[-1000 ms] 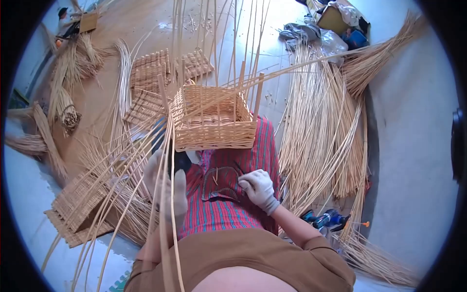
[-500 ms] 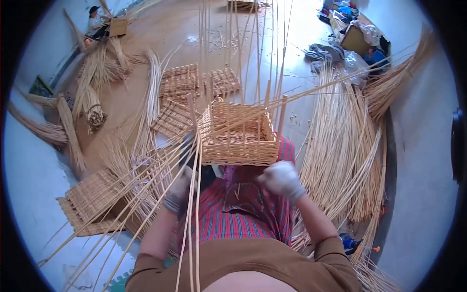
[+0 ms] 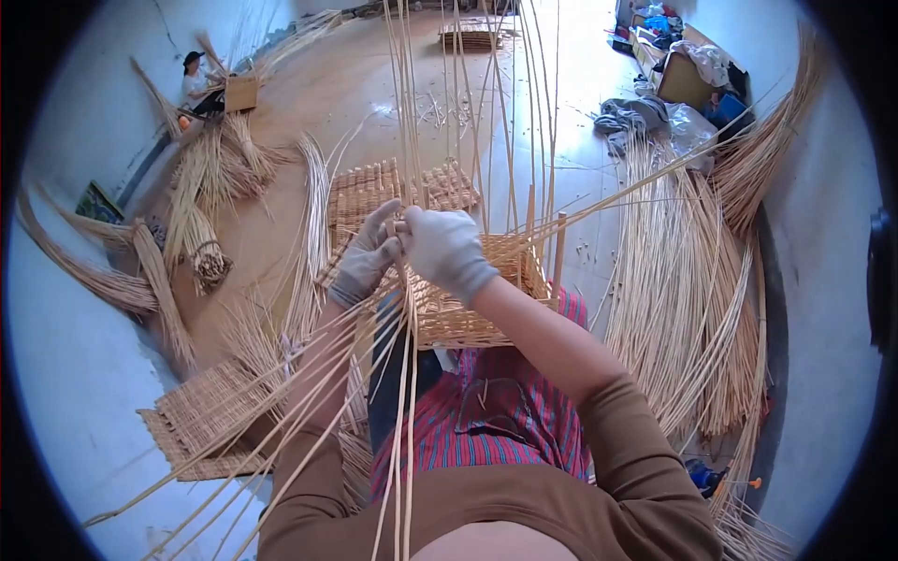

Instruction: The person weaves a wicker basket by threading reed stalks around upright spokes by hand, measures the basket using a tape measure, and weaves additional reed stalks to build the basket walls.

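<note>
A woven wicker basket (image 3: 468,327) with tall upright canes rests over my lap. At its left corner, my left hand (image 3: 368,257), in a pale work glove, closes its fingers around a wooden corner stake (image 3: 400,266). My right hand (image 3: 444,248), gloved too, is pressed against the same spot from the right, its fingers closed near the stake's top. What the right fingertips pinch is hidden. Long loose canes (image 3: 407,411) run from this corner down toward me. The right hand and forearm cover part of the basket's near side.
Woven panels (image 3: 365,192) lie beyond the basket, with more woven panels (image 3: 210,411) at left. A large heap of canes (image 3: 683,299) spreads along the right. Cane bundles (image 3: 201,248) line the left wall. A person (image 3: 195,79) sits far left. Clothes and bags (image 3: 687,70) are piled far right.
Both hands have risen from beside the basket's near side to its left corner stake. My right hand has crossed leftward over the basket. The view has shifted slightly.
</note>
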Available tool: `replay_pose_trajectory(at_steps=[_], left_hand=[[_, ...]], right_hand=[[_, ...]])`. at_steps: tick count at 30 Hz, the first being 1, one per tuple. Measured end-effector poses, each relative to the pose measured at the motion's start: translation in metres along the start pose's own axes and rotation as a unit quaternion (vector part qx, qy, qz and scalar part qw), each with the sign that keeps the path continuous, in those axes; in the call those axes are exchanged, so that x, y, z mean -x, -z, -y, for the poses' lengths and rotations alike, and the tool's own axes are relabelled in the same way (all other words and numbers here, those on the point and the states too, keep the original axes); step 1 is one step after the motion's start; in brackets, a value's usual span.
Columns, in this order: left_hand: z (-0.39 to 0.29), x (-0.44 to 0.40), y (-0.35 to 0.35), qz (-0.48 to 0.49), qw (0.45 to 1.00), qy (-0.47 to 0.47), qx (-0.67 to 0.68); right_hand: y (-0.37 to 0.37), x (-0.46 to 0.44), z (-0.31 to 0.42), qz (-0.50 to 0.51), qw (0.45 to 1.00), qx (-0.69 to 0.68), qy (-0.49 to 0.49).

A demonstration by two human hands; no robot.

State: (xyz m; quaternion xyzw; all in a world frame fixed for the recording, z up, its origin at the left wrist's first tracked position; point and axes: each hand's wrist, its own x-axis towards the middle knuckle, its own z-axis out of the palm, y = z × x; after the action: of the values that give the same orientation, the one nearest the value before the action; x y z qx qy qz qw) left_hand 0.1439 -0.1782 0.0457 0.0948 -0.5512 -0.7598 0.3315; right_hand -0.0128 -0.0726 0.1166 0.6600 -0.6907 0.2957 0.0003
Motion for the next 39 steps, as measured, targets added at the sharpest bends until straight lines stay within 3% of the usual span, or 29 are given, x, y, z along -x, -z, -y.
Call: replay_pose_trajectory(at_steps=[3, 7, 9, 14, 18, 22, 24, 29, 32, 39], left_hand=[[0.006, -0.001, 0.005, -0.039, 0.999, -0.001, 0.017], [0.002, 0.006, 0.010, 0.002, 1.000, -0.013, 0.012], [0.007, 0.003, 0.019, 0.022, 0.999, -0.013, 0.026], [0.006, 0.004, 0.017, 0.021, 0.996, -0.027, 0.079], [0.004, -0.003, 0.027, -0.027, 0.999, 0.016, 0.021], [0.007, 0.002, 0.028, -0.055, 0.998, -0.005, -0.024], [0.016, 0.004, 0.038, -0.035, 0.995, -0.061, -0.074], [0.024, -0.001, 0.026, -0.110, 0.982, -0.107, -0.105], [0.028, -0.001, 0.027, -0.147, 0.978, -0.109, -0.100], [0.021, -0.003, 0.033, -0.153, 0.983, -0.063, -0.081]], right_hand=[[-0.012, -0.023, 0.001, -0.001, 1.000, 0.004, 0.013], [-0.004, -0.035, 0.008, 0.080, 0.995, 0.008, 0.053], [0.002, -0.038, 0.019, 0.131, 0.989, 0.069, 0.009], [-0.017, -0.040, 0.026, 0.086, 0.993, 0.087, 0.000], [-0.010, -0.044, 0.019, 0.106, 0.988, 0.092, -0.060], [0.048, -0.023, -0.032, 0.155, 0.981, 0.114, -0.032], [0.090, -0.010, -0.061, 0.199, 0.969, 0.126, -0.074], [0.141, 0.030, -0.178, 0.153, 0.972, 0.120, -0.134], [0.160, 0.047, -0.186, 0.170, 0.953, 0.143, -0.207], [0.149, 0.057, -0.187, 0.146, 0.953, 0.144, -0.223]])
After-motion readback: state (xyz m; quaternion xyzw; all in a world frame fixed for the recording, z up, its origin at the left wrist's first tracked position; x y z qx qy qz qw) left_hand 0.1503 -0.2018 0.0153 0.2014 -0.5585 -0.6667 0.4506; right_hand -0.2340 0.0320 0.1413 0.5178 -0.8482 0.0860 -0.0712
